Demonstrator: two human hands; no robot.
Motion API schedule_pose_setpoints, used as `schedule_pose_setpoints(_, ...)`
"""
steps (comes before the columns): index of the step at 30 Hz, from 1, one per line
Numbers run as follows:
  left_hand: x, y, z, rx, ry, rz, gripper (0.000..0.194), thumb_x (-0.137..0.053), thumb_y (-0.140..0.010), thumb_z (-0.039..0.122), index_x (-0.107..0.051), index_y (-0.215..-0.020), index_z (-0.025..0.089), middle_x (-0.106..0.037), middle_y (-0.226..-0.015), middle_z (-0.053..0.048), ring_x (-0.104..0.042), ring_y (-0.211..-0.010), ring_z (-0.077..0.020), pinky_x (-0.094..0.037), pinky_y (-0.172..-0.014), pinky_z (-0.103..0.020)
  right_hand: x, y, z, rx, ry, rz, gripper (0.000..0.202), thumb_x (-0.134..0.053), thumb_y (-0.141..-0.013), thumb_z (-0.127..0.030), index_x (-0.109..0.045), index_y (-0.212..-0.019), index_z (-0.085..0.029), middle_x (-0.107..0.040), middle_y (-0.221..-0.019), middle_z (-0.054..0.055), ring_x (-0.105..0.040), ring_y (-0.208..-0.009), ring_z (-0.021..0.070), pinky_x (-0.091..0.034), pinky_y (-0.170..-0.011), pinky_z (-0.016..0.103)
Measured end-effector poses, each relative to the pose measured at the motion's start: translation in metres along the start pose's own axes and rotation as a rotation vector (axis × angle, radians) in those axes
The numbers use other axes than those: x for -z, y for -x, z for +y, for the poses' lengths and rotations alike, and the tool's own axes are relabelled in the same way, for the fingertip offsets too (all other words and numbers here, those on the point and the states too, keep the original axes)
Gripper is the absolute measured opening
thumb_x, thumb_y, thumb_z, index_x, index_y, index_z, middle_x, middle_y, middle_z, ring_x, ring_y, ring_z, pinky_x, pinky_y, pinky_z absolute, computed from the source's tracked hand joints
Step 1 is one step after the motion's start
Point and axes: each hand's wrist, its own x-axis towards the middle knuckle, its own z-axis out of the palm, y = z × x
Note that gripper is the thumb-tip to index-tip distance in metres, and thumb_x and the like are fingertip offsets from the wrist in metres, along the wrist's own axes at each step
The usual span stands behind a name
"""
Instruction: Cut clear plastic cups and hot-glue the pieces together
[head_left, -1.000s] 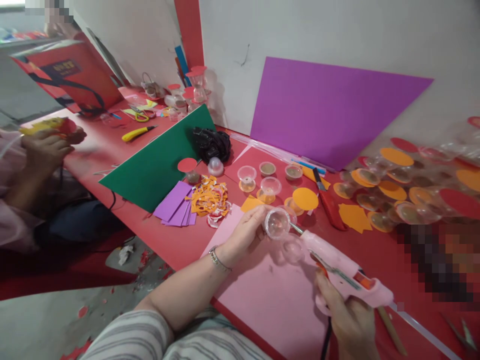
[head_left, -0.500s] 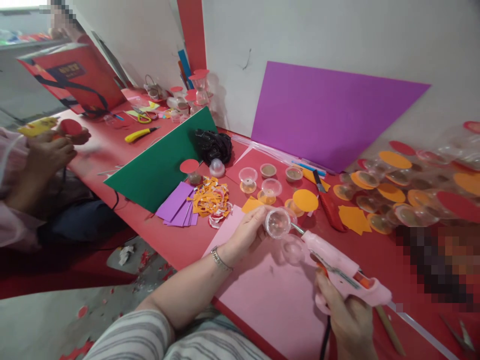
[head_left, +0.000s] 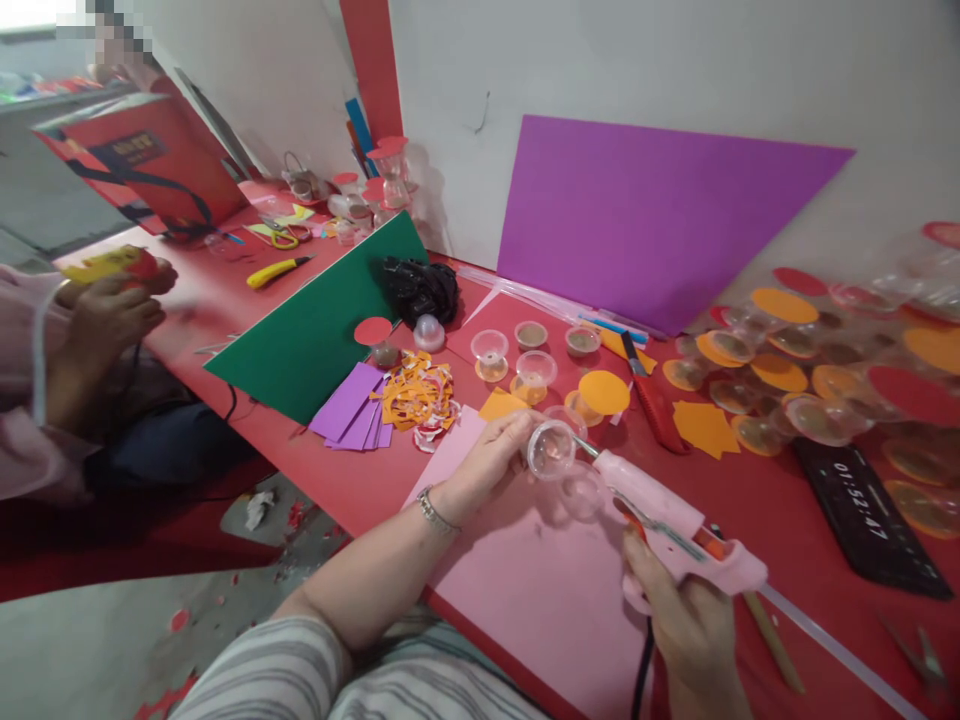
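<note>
Between the fingers of my left hand (head_left: 504, 452) is a clear plastic cup (head_left: 551, 449), held with its round opening facing me above the pink sheet (head_left: 525, 600). A second clear cup (head_left: 583, 491) is just below and right of it. My right hand (head_left: 684, 610) is wrapped round the handle of a pink glue gun (head_left: 667, 515), fingers at its orange trigger. The gun's metal nozzle points up-left and reaches the rim area of the held cup; whether they touch is unclear. A clear glue stick (head_left: 832, 640) runs out of the gun's back.
Small cups (head_left: 531, 337) stand behind my hands. Orange scraps (head_left: 417, 392), purple cards (head_left: 352, 408) and a green board (head_left: 322, 320) lie left. Right are a red cutter (head_left: 656, 400), cup assemblies (head_left: 780, 370), a phone (head_left: 870, 520) and scissors (head_left: 926, 655). Another person's hands (head_left: 120, 305) work at far left.
The view has shifted slightly. My hands keep their holds on the cup and glue gun. The other person's hands have turned the yellow and red object they hold.
</note>
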Motion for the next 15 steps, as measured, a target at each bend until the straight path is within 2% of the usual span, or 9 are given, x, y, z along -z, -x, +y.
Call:
schedule_pose_setpoints(4, 0.0017, -0.0016, -0.0037, 0.011, -0.028, -0.011, 0.039, -0.059, -0.086, 0.053, -0.071, -0.085, 0.016, -0.06, -0.075, -0.003, -0.048, -0.063, -0.0127, -0.038, -0.057, -0.024, 0.0005, 0.0029, 0.0023, -0.032, 0.001, 0.039, 0.035, -0.068, -0.079, -0.054, -0.064, -0.064, -0.022, -0.052, -0.044, 0.0, -0.053, -0.044, 0.0187, -0.047, -0.043, 0.031)
schedule_pose_setpoints(7, 0.0023, -0.0024, -0.0055, 0.016, -0.038, -0.027, 0.043, -0.058, -0.086, 0.057, -0.071, -0.084, 0.016, -0.059, -0.073, -0.003, -0.046, -0.061, -0.0121, -0.036, -0.056, -0.023, 0.0009, 0.004, 0.0015, -0.021, -0.016, 0.038, 0.035, -0.072, -0.077, -0.051, -0.062, -0.06, -0.022, -0.053, -0.047, 0.0, -0.053, -0.044, 0.0175, -0.049, -0.045, 0.031)
schedule_pose_setpoints(15, -0.0005, 0.0009, 0.0034, 0.066, -0.094, -0.072, 0.047, -0.058, -0.084, 0.061, -0.069, -0.079, 0.016, -0.052, -0.061, 0.002, -0.04, -0.049, -0.009, -0.027, -0.048, -0.024, 0.0024, 0.0039, 0.0097, -0.081, -0.062, -0.032, 0.031, -0.072, -0.077, -0.05, -0.07, -0.074, -0.019, -0.056, -0.048, 0.0, -0.051, -0.041, 0.0166, -0.047, -0.042, 0.031)
